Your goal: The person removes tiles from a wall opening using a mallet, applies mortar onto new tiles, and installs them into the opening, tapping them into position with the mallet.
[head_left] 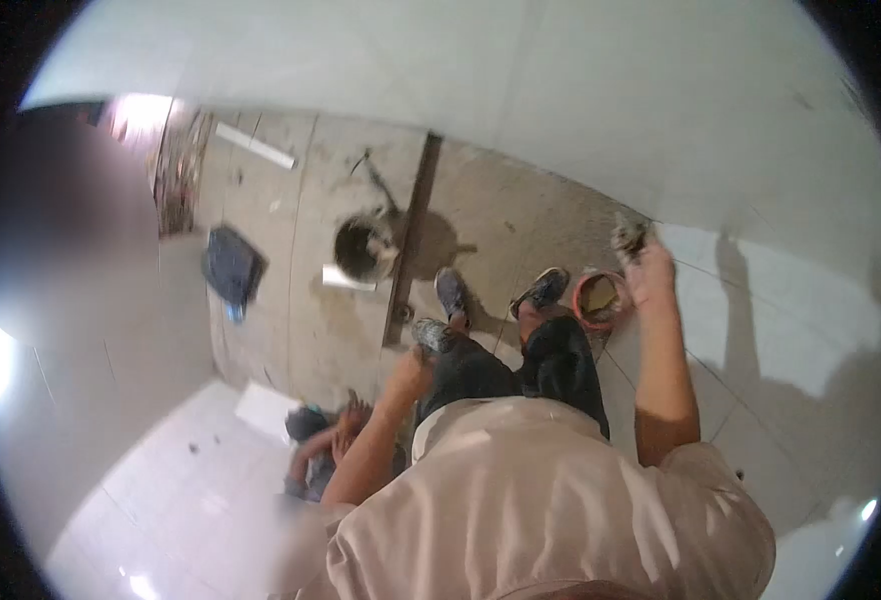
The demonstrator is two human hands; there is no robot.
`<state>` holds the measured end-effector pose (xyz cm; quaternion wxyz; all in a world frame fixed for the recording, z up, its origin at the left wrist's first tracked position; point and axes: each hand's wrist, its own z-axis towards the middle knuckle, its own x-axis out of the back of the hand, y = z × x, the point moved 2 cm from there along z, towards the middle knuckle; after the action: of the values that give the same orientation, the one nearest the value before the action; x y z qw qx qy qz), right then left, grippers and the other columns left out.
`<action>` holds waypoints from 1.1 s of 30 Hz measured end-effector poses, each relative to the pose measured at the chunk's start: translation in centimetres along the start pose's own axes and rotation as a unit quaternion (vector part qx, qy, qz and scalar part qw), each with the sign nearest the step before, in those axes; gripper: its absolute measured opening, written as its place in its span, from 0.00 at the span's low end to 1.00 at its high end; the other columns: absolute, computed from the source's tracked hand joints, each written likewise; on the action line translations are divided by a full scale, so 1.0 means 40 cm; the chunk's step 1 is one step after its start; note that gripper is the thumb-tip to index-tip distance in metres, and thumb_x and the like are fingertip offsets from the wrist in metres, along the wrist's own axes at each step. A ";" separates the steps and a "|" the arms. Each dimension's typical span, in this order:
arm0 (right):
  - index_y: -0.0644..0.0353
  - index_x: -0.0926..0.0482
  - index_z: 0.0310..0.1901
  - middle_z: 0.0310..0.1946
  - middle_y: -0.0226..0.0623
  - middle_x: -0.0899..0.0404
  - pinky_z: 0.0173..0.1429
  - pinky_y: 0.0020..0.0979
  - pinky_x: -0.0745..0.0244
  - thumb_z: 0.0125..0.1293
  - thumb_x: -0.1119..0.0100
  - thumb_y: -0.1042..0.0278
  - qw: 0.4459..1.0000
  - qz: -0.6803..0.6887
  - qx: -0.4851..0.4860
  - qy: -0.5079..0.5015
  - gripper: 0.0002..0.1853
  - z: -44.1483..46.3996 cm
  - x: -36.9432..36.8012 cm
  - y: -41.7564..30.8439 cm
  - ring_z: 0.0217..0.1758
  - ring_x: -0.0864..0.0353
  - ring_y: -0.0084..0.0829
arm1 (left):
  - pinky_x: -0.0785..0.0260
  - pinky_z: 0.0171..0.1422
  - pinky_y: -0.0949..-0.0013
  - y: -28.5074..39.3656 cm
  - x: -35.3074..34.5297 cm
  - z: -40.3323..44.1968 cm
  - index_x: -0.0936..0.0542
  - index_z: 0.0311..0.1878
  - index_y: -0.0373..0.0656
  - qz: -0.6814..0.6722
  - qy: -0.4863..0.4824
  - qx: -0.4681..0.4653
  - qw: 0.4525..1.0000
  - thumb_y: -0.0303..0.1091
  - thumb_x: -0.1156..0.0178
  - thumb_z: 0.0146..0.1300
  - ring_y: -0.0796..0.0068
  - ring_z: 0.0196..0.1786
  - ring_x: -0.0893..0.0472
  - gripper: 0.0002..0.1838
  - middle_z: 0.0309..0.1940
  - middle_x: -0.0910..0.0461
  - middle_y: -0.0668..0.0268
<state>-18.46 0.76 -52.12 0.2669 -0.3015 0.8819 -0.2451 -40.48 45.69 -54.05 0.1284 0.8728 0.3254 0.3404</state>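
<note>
My left hand [413, 376] is closed at my left thigh around a mottled grey piece [433, 335]; its kind is unclear. My right hand [653, 275] reaches forward to the right, fingers closed on a grey, crumpled-looking lump [629, 236], blurred, near the foot of the pale wall [661, 110]. Just left of that hand stands a pink-rimmed bucket [580, 310] with brownish-yellow contents, close to my right shoe [541, 290].
A long dark bar [416, 240] crosses the rough floor. Beyond it are a dark bucket [351, 248], a thin dark tool [378, 180], white strips [256, 146] and a black bag [231, 265]. Another person [311, 460] sits low at my left. White tiles [771, 430] cover the floor at right.
</note>
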 end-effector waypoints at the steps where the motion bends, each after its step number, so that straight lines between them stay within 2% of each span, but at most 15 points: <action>1: 0.69 0.24 0.52 0.45 0.48 0.19 0.60 0.50 0.18 0.83 0.53 0.56 0.998 -0.051 -0.032 -0.009 0.20 0.002 -0.059 0.122 0.49 0.16 0.45 | 0.27 0.54 0.40 -0.060 -0.026 0.013 0.23 0.49 0.32 0.007 0.000 0.014 1.000 0.38 0.42 0.70 0.30 0.52 0.21 0.16 0.45 0.18 0.35; 6: 0.66 0.22 0.55 0.45 0.44 0.17 0.55 0.44 0.17 0.82 0.53 0.62 0.947 -0.097 -0.243 -0.185 0.15 0.106 -0.301 0.715 0.48 0.16 0.40 | 0.30 0.54 0.42 -0.202 -0.047 -0.100 0.24 0.45 0.30 -0.159 0.001 0.162 0.974 0.40 0.42 0.71 0.28 0.52 0.22 0.18 0.42 0.19 0.34; 10: 0.71 0.23 0.59 0.49 0.46 0.17 0.60 0.46 0.17 0.82 0.52 0.61 0.902 -0.172 -0.247 -0.309 0.20 0.159 -0.501 1.066 0.50 0.14 0.43 | 0.28 0.54 0.48 -0.358 -0.123 -0.138 0.25 0.50 0.32 -0.205 -0.013 0.264 0.942 0.40 0.41 0.72 0.30 0.48 0.22 0.18 0.43 0.18 0.38; 11: 0.69 0.23 0.60 0.49 0.45 0.16 0.56 0.45 0.16 0.82 0.51 0.59 0.903 -0.204 -0.227 -0.302 0.20 0.214 -0.520 1.188 0.49 0.14 0.42 | 0.26 0.45 0.53 -0.429 -0.182 -0.147 0.26 0.49 0.32 -0.178 0.017 0.248 0.952 0.42 0.40 0.73 0.41 0.39 0.19 0.18 0.38 0.18 0.45; 13: 0.65 0.22 0.61 0.49 0.44 0.16 0.51 0.44 0.15 0.81 0.49 0.58 0.881 -0.273 -0.282 -0.262 0.20 0.270 -0.548 1.349 0.46 0.14 0.39 | 0.29 0.50 0.47 -0.439 -0.199 -0.155 0.26 0.44 0.30 -0.308 0.063 0.300 0.900 0.41 0.43 0.73 0.27 0.48 0.23 0.18 0.37 0.20 0.35; 14: 0.63 0.23 0.63 0.51 0.44 0.16 0.50 0.45 0.15 0.80 0.48 0.57 0.793 -0.508 -0.138 -0.307 0.20 0.333 -0.530 1.457 0.47 0.14 0.38 | 0.29 0.50 0.47 -0.456 -0.215 -0.183 0.26 0.44 0.30 -0.310 0.059 0.308 0.898 0.41 0.43 0.73 0.27 0.48 0.23 0.18 0.37 0.20 0.35; 16: 0.61 0.24 0.65 0.52 0.43 0.17 0.50 0.45 0.16 0.80 0.47 0.57 0.640 -0.694 0.028 -0.329 0.21 0.366 -0.542 1.535 0.48 0.14 0.38 | 0.28 0.48 0.50 -0.512 -0.227 -0.183 0.26 0.47 0.30 -0.297 0.043 0.335 0.893 0.39 0.42 0.73 0.30 0.44 0.21 0.17 0.36 0.20 0.37; 19: 0.59 0.26 0.69 0.53 0.41 0.18 0.54 0.45 0.17 0.81 0.49 0.60 0.704 -0.636 -0.037 -0.315 0.21 0.305 -0.506 1.474 0.53 0.16 0.37 | 0.28 0.47 0.53 -0.501 -0.220 -0.164 0.26 0.47 0.30 -0.349 0.046 0.348 0.869 0.39 0.42 0.74 0.37 0.40 0.20 0.17 0.34 0.21 0.40; 21: 0.56 0.28 0.72 0.55 0.40 0.19 0.57 0.44 0.19 0.82 0.51 0.62 0.818 -0.346 -0.343 -0.308 0.21 0.226 -0.526 1.340 0.58 0.18 0.34 | 0.29 0.46 0.56 -0.499 -0.206 -0.159 0.26 0.46 0.30 -0.322 0.036 0.333 0.886 0.39 0.41 0.73 0.45 0.37 0.22 0.18 0.33 0.22 0.43; 25: 0.57 0.26 0.69 0.58 0.33 0.18 0.59 0.46 0.21 0.80 0.45 0.61 0.806 -0.245 -0.389 -0.372 0.21 0.114 -0.542 1.081 0.61 0.22 0.31 | 0.29 0.47 0.56 -0.359 -0.051 -0.087 0.26 0.46 0.29 -0.262 0.063 0.205 0.941 0.39 0.41 0.74 0.43 0.37 0.22 0.17 0.34 0.21 0.43; 27: 0.57 0.19 0.61 0.51 0.32 0.16 0.55 0.40 0.20 0.76 0.38 0.60 0.828 -0.247 -0.326 -0.383 0.17 0.022 -0.547 0.947 0.53 0.19 0.30 | 0.28 0.48 0.56 -0.267 0.038 -0.075 0.25 0.46 0.30 -0.284 0.113 0.120 0.944 0.37 0.41 0.74 0.47 0.39 0.20 0.15 0.34 0.21 0.44; 28: 0.58 0.18 0.58 0.50 0.34 0.15 0.55 0.38 0.21 0.74 0.36 0.63 0.817 -0.365 -0.220 -0.388 0.15 -0.015 -0.546 0.885 0.51 0.18 0.29 | 0.28 0.50 0.59 -0.232 0.083 -0.072 0.24 0.52 0.31 -0.207 0.083 0.128 0.966 0.34 0.40 0.74 0.55 0.42 0.18 0.14 0.40 0.17 0.49; 29: 0.59 0.16 0.54 0.49 0.37 0.14 0.56 0.36 0.21 0.71 0.33 0.65 0.794 -0.473 -0.106 -0.367 0.13 -0.061 -0.546 0.811 0.49 0.16 0.29 | 0.28 0.50 0.59 -0.219 0.110 -0.078 0.24 0.52 0.31 -0.193 0.076 0.079 0.975 0.34 0.40 0.74 0.55 0.42 0.18 0.14 0.40 0.17 0.49; 31: 0.60 0.17 0.50 0.44 0.37 0.14 0.54 0.35 0.21 0.64 0.27 0.68 0.858 -0.388 -0.110 -0.317 0.15 -0.217 -0.558 0.614 0.45 0.16 0.29 | 0.27 0.52 0.64 -0.164 0.168 -0.079 0.25 0.58 0.33 -0.320 0.086 0.000 0.943 0.33 0.41 0.75 0.60 0.45 0.17 0.16 0.46 0.17 0.56; 33: 0.61 0.18 0.51 0.43 0.37 0.15 0.52 0.37 0.21 0.63 0.27 0.71 0.894 -0.342 -0.020 -0.290 0.16 -0.326 -0.564 0.451 0.42 0.16 0.32 | 0.26 0.54 0.67 0.003 0.296 -0.112 0.27 0.63 0.34 -0.375 0.071 -0.058 0.922 0.33 0.41 0.75 0.64 0.48 0.17 0.19 0.52 0.18 0.61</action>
<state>-18.51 31.82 -45.93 0.4042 -0.6474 0.6126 -0.2056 -36.87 53.39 -44.67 0.2739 0.6515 0.6168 0.3465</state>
